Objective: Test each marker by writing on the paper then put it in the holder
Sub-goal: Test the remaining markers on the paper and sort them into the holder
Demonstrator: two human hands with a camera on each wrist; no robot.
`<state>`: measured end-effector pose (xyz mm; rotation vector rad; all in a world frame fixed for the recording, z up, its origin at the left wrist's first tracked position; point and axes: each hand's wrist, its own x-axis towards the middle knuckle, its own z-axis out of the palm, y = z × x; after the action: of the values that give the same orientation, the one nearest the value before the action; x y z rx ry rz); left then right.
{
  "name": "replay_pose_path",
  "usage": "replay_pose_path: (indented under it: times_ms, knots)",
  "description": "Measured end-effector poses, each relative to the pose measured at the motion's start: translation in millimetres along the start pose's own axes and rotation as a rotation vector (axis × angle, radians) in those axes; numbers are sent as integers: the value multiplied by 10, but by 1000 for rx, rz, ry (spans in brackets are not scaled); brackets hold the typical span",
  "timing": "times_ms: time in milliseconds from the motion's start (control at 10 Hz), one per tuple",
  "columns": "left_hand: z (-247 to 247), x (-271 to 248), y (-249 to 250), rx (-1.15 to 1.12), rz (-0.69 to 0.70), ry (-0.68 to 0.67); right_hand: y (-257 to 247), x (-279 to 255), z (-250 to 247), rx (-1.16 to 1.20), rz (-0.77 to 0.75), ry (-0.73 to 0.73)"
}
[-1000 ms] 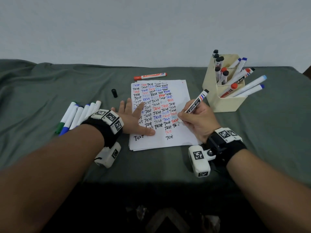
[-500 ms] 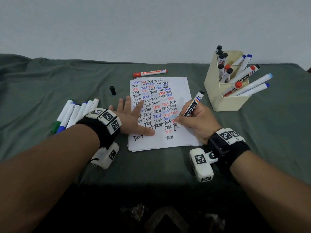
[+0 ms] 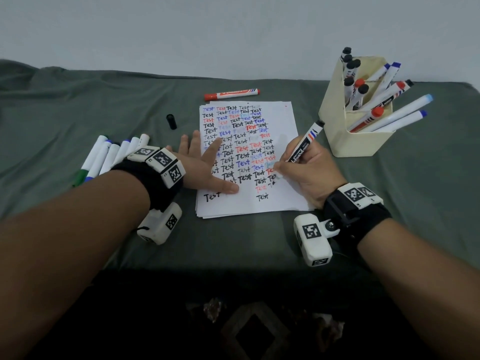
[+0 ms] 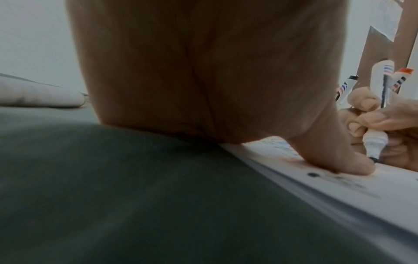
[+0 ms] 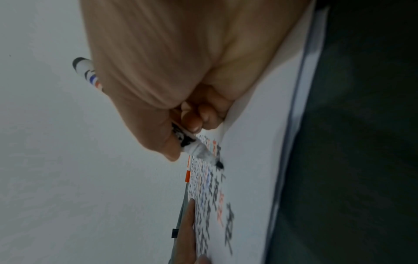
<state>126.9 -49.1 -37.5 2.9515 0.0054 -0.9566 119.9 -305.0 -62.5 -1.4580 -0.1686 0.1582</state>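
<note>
My right hand (image 3: 304,170) grips an uncapped black marker (image 3: 304,145) like a pen, its tip on the paper (image 3: 280,120) near the right column of "Test" words; the right wrist view shows the black marker (image 5: 194,144) with its nib touching the paper (image 5: 255,160). My left hand (image 3: 205,167) lies flat with fingers spread on the paper's left edge, thumb pressing down, as the left wrist view shows of the left hand (image 4: 226,89). A cream holder (image 3: 355,141) at the right holds several markers. Several white markers (image 3: 109,157) lie at the left.
A red marker (image 3: 231,94) lies just beyond the paper. A loose black cap (image 3: 171,121) sits on the green cloth (image 3: 78,105) left of the sheet. The cloth's front edge runs close below my wrists.
My right hand has kept the marker on the paper, its tip shifting a little along the line near the lower right words. The left hand has stayed flat on the sheet.
</note>
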Motion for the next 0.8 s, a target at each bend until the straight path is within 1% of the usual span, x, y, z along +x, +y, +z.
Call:
replay_pose_path:
  times_ms: [200, 400, 600, 700, 800]
  knots:
    - [-5, -8, 4, -6, -1, -7, 7, -2, -20, -7, 0, -9]
    - [-18, -33, 10, -5, 2, -10, 9, 4, -31, -12, -54, 26]
    - [-24, -33, 12, -5, 2, -10, 35, 21, -40, 4, -35, 12]
    - [-23, -37, 13, -6, 0, -13, 25, 20, -35, 17, -46, 22]
    - [-20, -34, 7, -7, -2, -12, 31, 23, -46, 34, -72, 65]
